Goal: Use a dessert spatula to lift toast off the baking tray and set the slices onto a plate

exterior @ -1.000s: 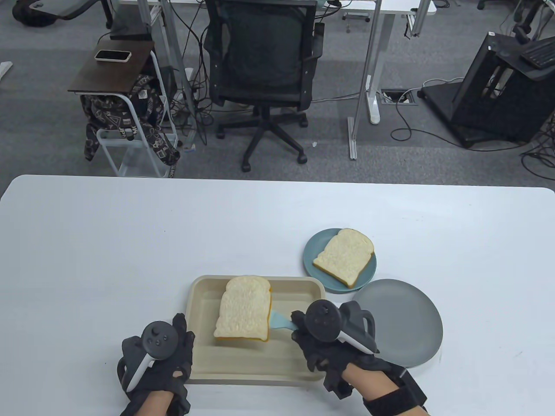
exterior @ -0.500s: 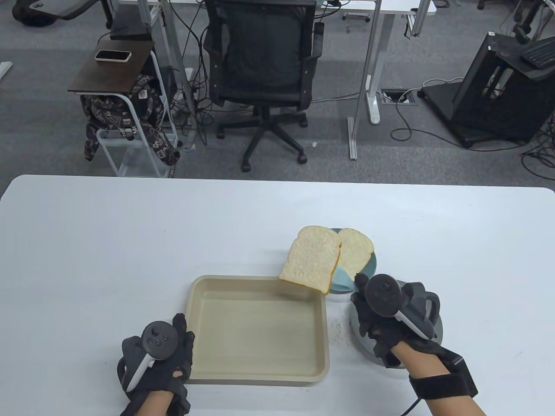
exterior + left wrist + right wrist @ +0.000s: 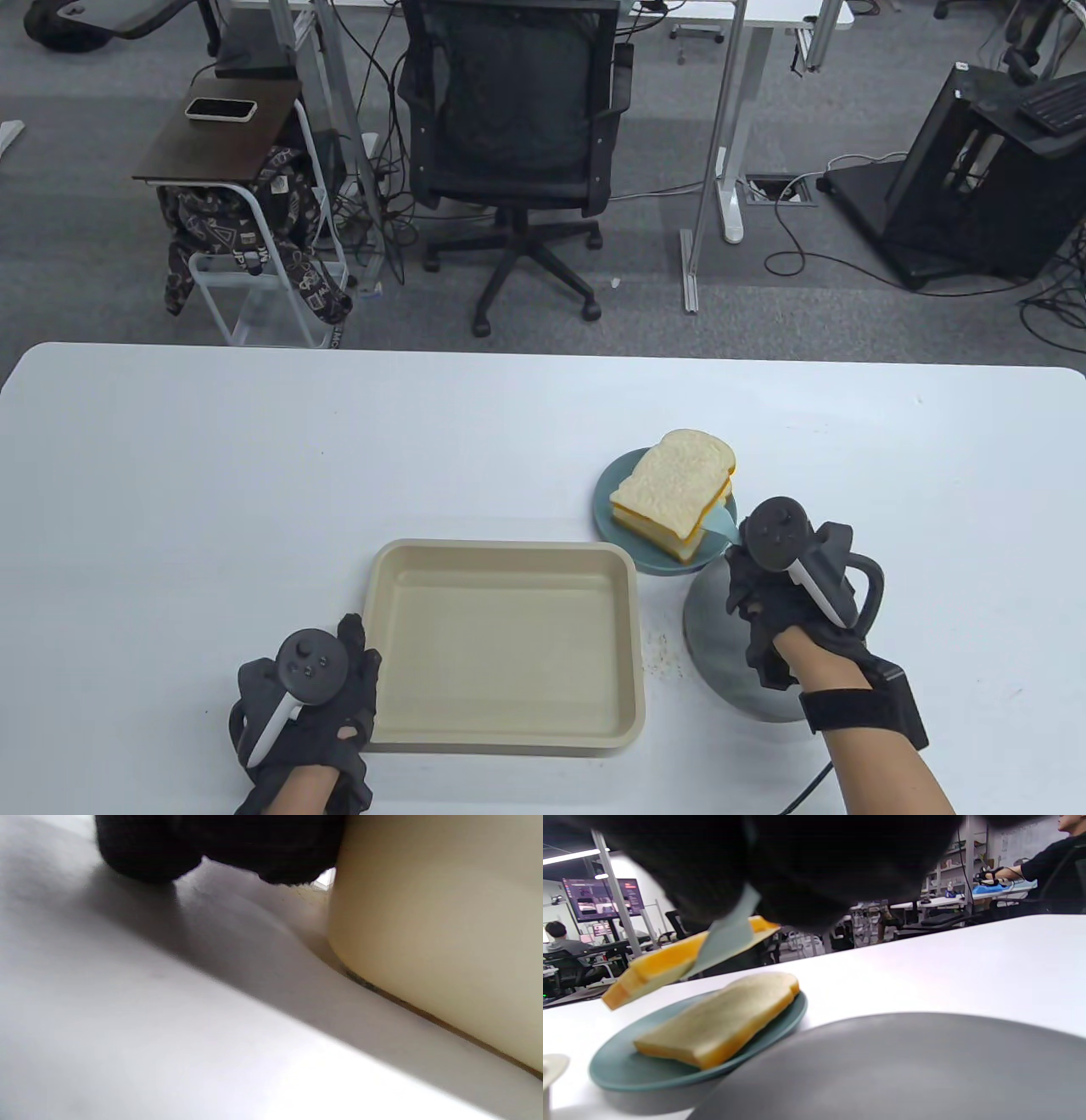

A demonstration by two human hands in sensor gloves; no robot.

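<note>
Second toast slice held on the spatula above the slice already plated

The dessert spatula [image 3: 719,519] is gripped by the right hand [image 3: 768,586], its fingers [image 3: 814,870] curled round the handle; the blade runs up-left from them under the carried toast slice [image 3: 670,965], which is held tilted over the plated slice [image 3: 721,1016] on the teal plate [image 3: 612,497], apart from it in the right wrist view. The baking tray [image 3: 505,740] is steadied by the left hand [image 3: 305,688]; that hand's finger pose cannot be told. The spatula handle is hidden.
</note>
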